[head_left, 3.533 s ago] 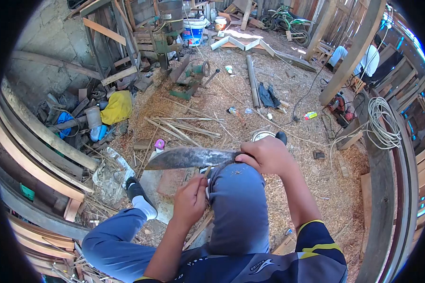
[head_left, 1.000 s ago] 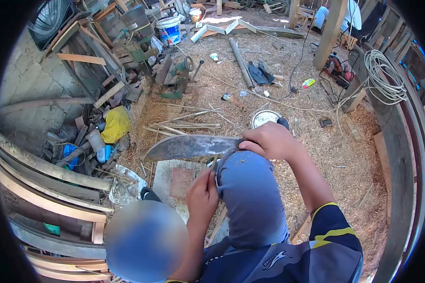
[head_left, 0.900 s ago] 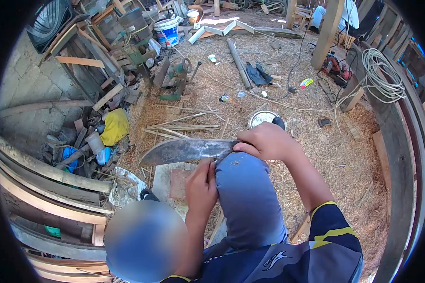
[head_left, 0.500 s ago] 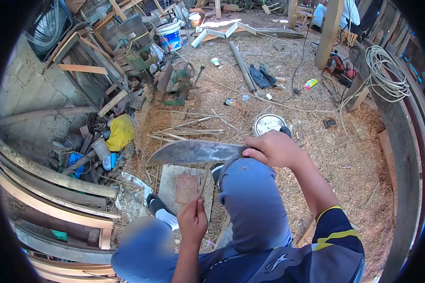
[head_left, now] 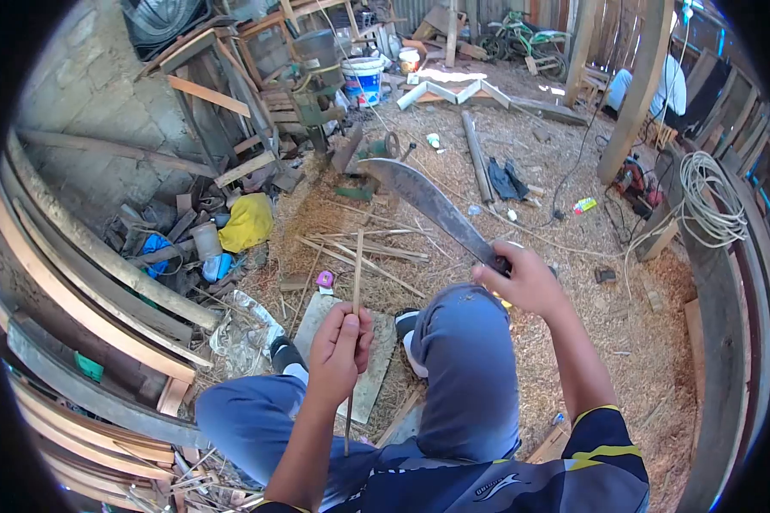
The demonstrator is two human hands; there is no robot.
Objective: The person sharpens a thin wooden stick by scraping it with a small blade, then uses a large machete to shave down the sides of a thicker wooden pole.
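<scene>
A thin wooden strip (head_left: 358, 274) stands nearly upright in my left hand (head_left: 340, 349), whose fingers are wrapped round it over a flat board (head_left: 373, 389) on the ground. My right hand (head_left: 526, 280) is closed on the dark handle of a machete (head_left: 432, 205) above my right knee. The curved blade points up and to the left, apart from the strip. Beyond the board lie a pink tape measure (head_left: 325, 279) and several loose wooden strips (head_left: 376, 259).
Long planks (head_left: 94, 299) are stacked on the left, near a yellow cloth (head_left: 246, 222). A post (head_left: 637, 103) and coiled hose (head_left: 712, 198) stand at the right. Another person (head_left: 669, 90) sits at the back right. Wood shavings cover the ground.
The machete has swung from roughly level to tilted, tip up. My left hand has risen, with the strip now upright. The view has shifted, and the tape measure has come into sight.
</scene>
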